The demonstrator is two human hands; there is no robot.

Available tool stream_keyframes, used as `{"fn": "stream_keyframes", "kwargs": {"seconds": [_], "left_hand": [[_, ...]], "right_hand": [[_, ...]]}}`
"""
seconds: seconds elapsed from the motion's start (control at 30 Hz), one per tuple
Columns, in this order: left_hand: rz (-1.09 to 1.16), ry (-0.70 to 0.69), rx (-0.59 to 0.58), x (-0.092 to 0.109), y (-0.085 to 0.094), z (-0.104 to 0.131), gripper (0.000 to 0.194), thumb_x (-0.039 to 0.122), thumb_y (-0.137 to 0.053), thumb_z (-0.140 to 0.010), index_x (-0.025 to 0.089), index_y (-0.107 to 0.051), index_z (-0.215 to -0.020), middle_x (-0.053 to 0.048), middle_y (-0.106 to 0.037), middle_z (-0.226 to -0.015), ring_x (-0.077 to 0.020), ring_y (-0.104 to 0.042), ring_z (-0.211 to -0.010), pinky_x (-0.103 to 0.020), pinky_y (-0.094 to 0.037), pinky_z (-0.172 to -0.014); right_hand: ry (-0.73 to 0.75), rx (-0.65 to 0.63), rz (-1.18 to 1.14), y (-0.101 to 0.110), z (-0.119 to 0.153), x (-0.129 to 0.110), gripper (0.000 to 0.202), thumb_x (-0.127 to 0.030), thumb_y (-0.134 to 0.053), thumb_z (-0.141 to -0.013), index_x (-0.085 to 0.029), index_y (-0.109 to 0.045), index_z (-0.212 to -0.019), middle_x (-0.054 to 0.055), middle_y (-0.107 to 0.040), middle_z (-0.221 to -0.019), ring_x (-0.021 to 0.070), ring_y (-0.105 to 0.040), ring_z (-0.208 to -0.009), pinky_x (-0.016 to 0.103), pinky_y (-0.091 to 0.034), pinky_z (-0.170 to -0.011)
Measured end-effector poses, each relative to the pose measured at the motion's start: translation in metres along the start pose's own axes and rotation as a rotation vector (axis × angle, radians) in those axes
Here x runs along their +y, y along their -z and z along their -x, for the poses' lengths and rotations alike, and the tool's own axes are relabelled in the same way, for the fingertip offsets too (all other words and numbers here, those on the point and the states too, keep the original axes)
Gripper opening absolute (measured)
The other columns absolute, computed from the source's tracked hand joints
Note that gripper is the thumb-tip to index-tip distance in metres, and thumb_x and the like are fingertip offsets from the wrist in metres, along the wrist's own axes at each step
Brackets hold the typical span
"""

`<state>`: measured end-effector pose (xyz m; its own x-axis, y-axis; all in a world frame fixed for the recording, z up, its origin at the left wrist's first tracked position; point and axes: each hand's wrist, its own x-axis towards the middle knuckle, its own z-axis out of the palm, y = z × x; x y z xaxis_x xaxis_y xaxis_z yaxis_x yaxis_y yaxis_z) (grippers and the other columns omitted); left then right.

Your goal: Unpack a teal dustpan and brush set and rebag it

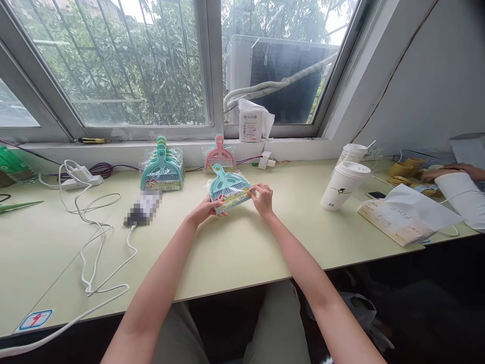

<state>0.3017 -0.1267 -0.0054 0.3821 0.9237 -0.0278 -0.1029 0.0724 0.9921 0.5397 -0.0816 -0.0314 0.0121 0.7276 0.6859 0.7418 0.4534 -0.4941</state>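
A small teal dustpan and brush set point(229, 183), wrapped in clear plastic with a printed label, is held tilted over the middle of the table. My left hand point(206, 210) grips its lower left corner, thumb on the front. At its right edge my right hand point(261, 196) pinches the wrapper with bent fingers. Behind it a pink dustpan set point(220, 156) leans upright near the window ledge. To the left stands a row of several wrapped teal dustpan sets point(161, 169), one behind another.
Left on the table point(227, 258) lie a charging phone point(142, 210), white cables and a power strip point(82, 182). A utility knife point(91, 141) and a box point(250, 124) sit on the ledge. Right are paper cups point(343, 186), a tissue pack point(407, 215), tape rolls point(411, 169) and another person's arm point(462, 174).
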Motion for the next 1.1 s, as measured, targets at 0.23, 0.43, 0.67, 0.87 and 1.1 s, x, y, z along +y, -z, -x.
{"fn": "stream_keyframes", "kwargs": {"seconds": [0.23, 0.43, 0.67, 0.87, 1.1], "left_hand": [[-0.022, -0.037, 0.022, 0.002, -0.01, 0.001, 0.073, 0.021, -0.069, -0.069, 0.025, -0.034, -0.133, -0.013, -0.064, -0.11, -0.0176, -0.068, -0.057, -0.024, -0.052, -0.044], [-0.068, -0.028, 0.167, -0.008, -0.008, -0.004, 0.094, 0.024, -0.072, -0.069, 0.029, -0.016, -0.144, -0.01, -0.066, -0.105, -0.0137, -0.064, -0.05, -0.02, -0.044, -0.04], [-0.187, -0.257, 0.197, -0.016, -0.015, -0.011, 0.066, 0.047, -0.065, -0.077, 0.03, -0.038, -0.136, -0.012, -0.057, -0.121, -0.0124, -0.065, -0.069, -0.024, -0.052, -0.057], [-0.451, -0.472, 0.301, -0.027, -0.014, -0.018, 0.036, 0.026, -0.076, -0.066, 0.021, -0.068, -0.101, -0.011, -0.056, -0.115, -0.0143, -0.058, -0.082, -0.026, -0.053, -0.065], [-0.314, -0.536, 0.433, -0.036, -0.011, -0.025, 0.015, 0.028, -0.064, -0.078, 0.015, -0.07, -0.082, -0.008, -0.058, -0.09, -0.0092, -0.05, -0.064, -0.028, -0.057, -0.059]], "right_hand": [[-0.267, -0.129, -0.498, -0.008, -0.001, 0.008, 0.03, -0.025, -0.057, -0.08, -0.02, -0.059, -0.109, 0.011, -0.057, -0.118, 0.0183, -0.061, -0.093, 0.034, -0.052, -0.078], [-0.73, -0.274, -0.885, -0.01, 0.002, 0.013, 0.064, -0.018, -0.072, -0.066, -0.017, -0.051, -0.126, 0.008, -0.069, -0.099, 0.0198, -0.067, -0.085, 0.035, -0.056, -0.077], [-0.847, -0.104, -1.017, -0.021, -0.001, 0.026, 0.034, -0.01, -0.078, -0.055, -0.016, -0.063, -0.084, 0.001, -0.068, -0.07, 0.0138, -0.064, -0.059, 0.025, -0.056, -0.054], [-0.869, -0.085, -1.037, -0.023, -0.001, 0.038, 0.037, -0.004, -0.075, -0.054, -0.018, -0.058, -0.083, -0.001, -0.066, -0.073, 0.011, -0.063, -0.059, 0.021, -0.054, -0.053], [-0.802, -0.131, -1.04, -0.018, 0.004, 0.034, 0.04, -0.005, -0.073, -0.055, -0.02, -0.059, -0.089, 0.001, -0.068, -0.083, 0.0115, -0.064, -0.066, 0.02, -0.055, -0.054]]}}
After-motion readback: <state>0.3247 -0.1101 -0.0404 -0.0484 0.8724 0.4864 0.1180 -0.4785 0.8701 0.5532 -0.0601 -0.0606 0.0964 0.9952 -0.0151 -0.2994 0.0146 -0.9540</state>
